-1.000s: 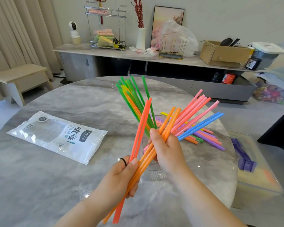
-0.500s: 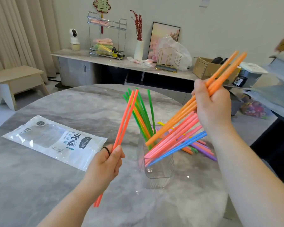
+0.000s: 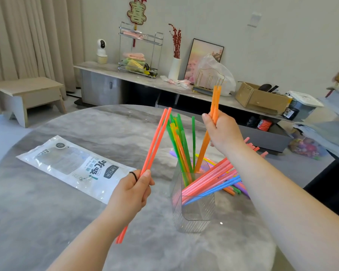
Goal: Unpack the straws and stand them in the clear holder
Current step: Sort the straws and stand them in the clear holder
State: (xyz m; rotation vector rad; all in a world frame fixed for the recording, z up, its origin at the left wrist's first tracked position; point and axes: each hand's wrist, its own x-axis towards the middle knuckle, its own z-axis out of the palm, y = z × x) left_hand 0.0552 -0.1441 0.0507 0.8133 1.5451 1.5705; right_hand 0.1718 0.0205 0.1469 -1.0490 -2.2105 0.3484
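Observation:
The clear ribbed holder [image 3: 194, 210] stands on the marble table and holds green and yellow straws [image 3: 181, 145] leaning left, plus pink and blue straws [image 3: 213, 178] leaning right. My right hand [image 3: 221, 132] grips a few orange straws [image 3: 214, 102] nearly upright, their lower ends at the holder's mouth. Left of the holder, my left hand [image 3: 131, 194] holds two red-orange straws [image 3: 157, 141] slanted up and to the right. More loose straws [image 3: 241, 187] lie on the table behind the holder, partly hidden by my right arm.
The flat white straw packet [image 3: 74, 167] lies on the table to the left. The round table's edge [image 3: 270, 249] curves close by on the right. A sideboard with a rack, vase and boxes runs along the far wall, and a small stool [image 3: 27, 94] stands at left.
My right hand has swung the orange straws from a slant to nearly upright and brought their lower ends down to the holder's mouth. My left hand has hardly moved.

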